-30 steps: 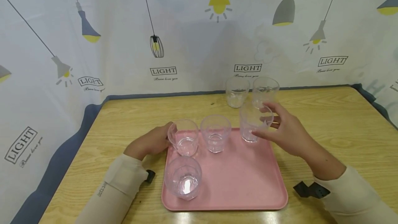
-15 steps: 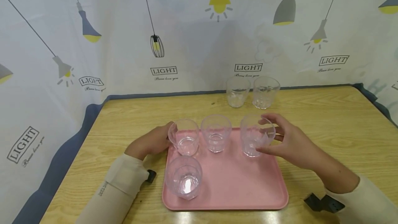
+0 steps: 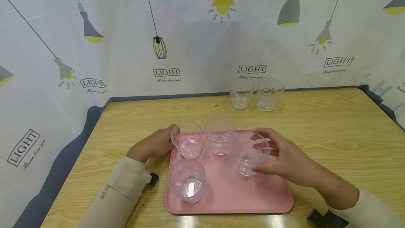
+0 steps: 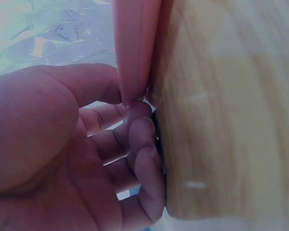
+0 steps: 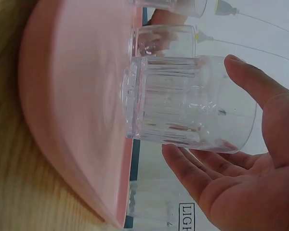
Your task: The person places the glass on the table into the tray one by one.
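My right hand [image 3: 284, 161] grips a clear tumbler [image 3: 246, 157], thumb on the near side and fingers round the far side. The tumbler is upright over the right half of the pink tray [image 3: 234, 194]; in the right wrist view its base [image 5: 131, 98] is right at the tray surface. My left hand [image 3: 158, 143] holds the tray's left rim near the back corner. In the left wrist view its thumb lies against the tray edge [image 4: 135, 48], with fingers curled beneath. Other clear tumblers stand on the tray: back left [image 3: 191, 147], back middle [image 3: 219, 145] and front left [image 3: 186, 184].
Behind the tray, two more clear tumblers, one left [image 3: 241, 97] and one right [image 3: 269, 97], stand on the wooden table [image 3: 133, 115]. A white cloth with printed lamps [image 3: 196, 52] hangs along the table's back and left side.
My right hand has brought the tumbler from the tray's back edge forward, lower, and lately a little left. My left hand stays on the rim, and the other tumblers have not moved.
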Demonstrator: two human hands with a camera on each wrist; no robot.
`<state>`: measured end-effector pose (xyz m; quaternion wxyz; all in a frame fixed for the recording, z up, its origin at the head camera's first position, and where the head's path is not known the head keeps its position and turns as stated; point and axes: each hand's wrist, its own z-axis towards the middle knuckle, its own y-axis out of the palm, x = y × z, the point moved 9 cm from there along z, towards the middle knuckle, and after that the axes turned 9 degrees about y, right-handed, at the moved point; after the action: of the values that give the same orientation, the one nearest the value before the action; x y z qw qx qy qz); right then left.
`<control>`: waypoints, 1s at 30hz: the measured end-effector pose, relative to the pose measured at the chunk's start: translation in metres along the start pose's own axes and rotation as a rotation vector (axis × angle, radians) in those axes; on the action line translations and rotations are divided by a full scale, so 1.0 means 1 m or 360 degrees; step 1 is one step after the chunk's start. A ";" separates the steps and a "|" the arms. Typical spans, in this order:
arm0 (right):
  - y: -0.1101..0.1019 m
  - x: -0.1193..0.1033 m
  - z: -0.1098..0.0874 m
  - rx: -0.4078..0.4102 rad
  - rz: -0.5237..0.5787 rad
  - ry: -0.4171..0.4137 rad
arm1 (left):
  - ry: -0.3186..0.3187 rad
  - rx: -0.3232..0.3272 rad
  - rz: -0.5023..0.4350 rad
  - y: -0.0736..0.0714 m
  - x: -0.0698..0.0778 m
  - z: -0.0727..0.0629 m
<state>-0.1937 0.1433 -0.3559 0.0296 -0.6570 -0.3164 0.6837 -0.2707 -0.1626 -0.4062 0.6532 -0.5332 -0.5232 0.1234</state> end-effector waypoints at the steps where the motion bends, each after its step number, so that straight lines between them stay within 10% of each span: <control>1: 0.003 -0.001 0.000 -0.0012 0.0006 -0.0006 | -0.0001 0.0000 0.0001 0.000 0.000 0.000; 30: 0.060 -0.022 -0.004 -0.0203 0.0001 -0.0125 | 0.0028 0.0014 0.0008 0.000 -0.003 0.001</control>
<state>-0.1647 0.0873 -0.3645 -0.0251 -0.6302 -0.3600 0.6875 -0.2725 -0.1643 -0.4080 0.6597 -0.5327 -0.5157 0.1226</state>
